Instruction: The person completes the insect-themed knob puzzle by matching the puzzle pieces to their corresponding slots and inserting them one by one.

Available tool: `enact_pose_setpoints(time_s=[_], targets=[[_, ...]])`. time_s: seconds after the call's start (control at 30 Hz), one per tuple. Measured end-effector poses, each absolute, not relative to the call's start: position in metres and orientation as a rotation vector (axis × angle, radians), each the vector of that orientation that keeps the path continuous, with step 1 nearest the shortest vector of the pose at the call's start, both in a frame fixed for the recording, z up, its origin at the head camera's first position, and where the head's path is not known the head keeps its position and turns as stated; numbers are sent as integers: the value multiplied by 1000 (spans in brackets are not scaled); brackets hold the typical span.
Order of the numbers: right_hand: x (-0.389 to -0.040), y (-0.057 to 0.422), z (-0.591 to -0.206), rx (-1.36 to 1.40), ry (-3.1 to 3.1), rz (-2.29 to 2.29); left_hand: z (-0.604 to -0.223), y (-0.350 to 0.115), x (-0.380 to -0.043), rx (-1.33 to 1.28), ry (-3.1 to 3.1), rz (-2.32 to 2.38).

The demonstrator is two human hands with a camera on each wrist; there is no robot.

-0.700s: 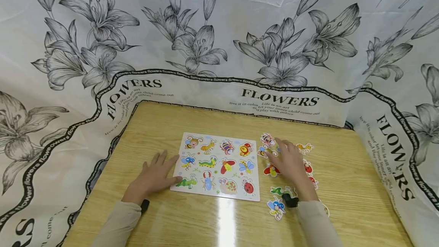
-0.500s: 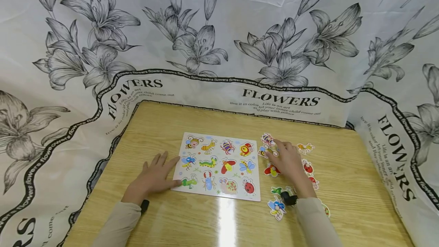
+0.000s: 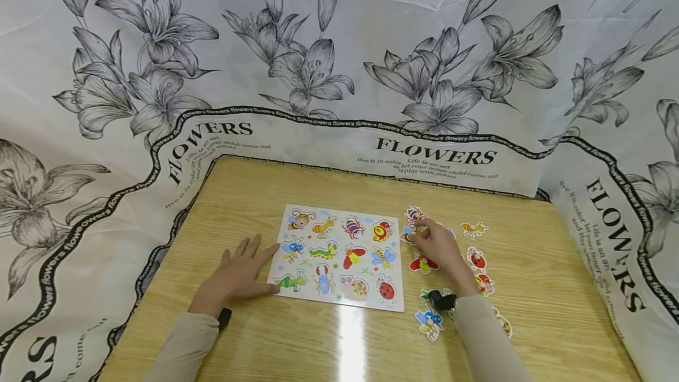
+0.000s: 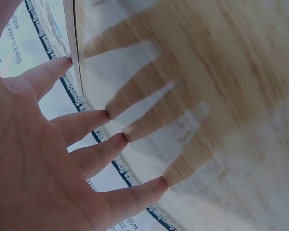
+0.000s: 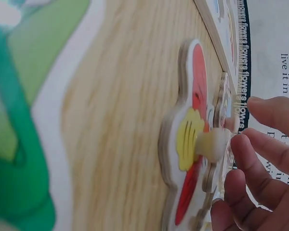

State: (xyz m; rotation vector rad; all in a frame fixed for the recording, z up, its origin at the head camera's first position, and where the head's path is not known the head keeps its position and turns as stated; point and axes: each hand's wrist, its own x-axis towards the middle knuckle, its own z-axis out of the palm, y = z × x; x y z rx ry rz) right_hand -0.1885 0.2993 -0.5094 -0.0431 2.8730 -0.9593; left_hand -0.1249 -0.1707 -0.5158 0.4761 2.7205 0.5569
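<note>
My left hand (image 3: 233, 276) lies flat with fingers spread at the left edge of a puzzle board (image 3: 395, 302) printed with insects. In the left wrist view, the straight fingertips rest on the table and one touches the board's side. My right hand (image 3: 442, 252) reaches over loose puzzle pieces right of the board. Its thumb and index finger stand apart, close to a knob (image 5: 232, 123) on the bee piece (image 3: 408, 234), and no grip on it shows. Nearer lies the red-winged piece (image 5: 190, 139) with a pale knob; the spider piece (image 3: 415, 214) lies beyond.
Other insect pieces lie on the wooden table (image 3: 244, 193): a yellow one (image 3: 474, 229), two red ladybird-like ones (image 3: 476, 259), and a blue mosquito-like one (image 3: 429, 323). A green piece is partly under the right wrist. A flower-printed cloth (image 3: 339, 146) surrounds the table.
My right hand has shifted slightly and its fingers have drawn together near the bee piece, uncovering part of a piece behind them and the ladybird-like pieces. My left hand stays in place.
</note>
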Motion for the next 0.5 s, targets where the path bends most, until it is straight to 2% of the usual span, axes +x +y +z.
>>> enact_pose_setpoints(time_s=[0.5], targets=[[-195, 294, -520, 52, 2866, -1009, -515, -171, -125, 463, 2711, 560]])
